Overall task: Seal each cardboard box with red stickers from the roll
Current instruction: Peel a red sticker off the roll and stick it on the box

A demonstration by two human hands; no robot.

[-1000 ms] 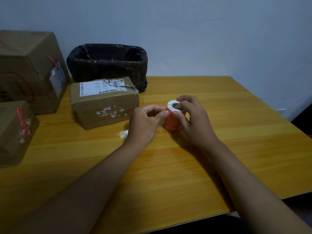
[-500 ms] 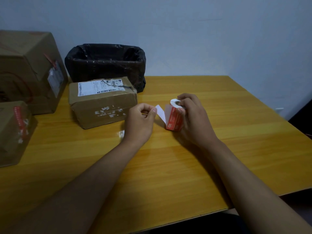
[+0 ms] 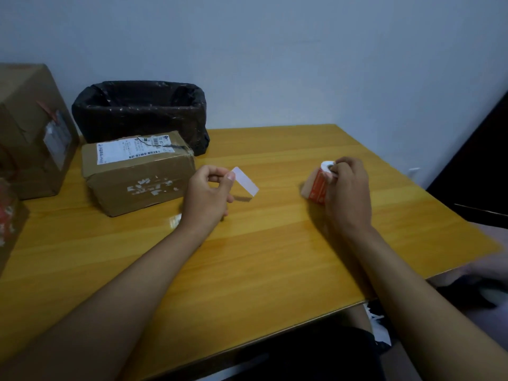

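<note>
Your sticker (image 3: 245,180) shows its white back, pinched at one end, held up over the table; your red roll (image 3: 319,185) with its white core is tilted; the brown box (image 3: 137,171) lies flat just left; two more boxes (image 3: 33,127) (image 3: 8,218) stand at the far left.

A yellow wooden table (image 3: 275,265) is carrying three cardboard boxes: a labelled box (image 3: 137,171) near centre-left, a larger box (image 3: 33,127) behind it, and another (image 3: 8,224) at the left edge. A black-lined bin (image 3: 140,111) is standing at the rear.
</note>
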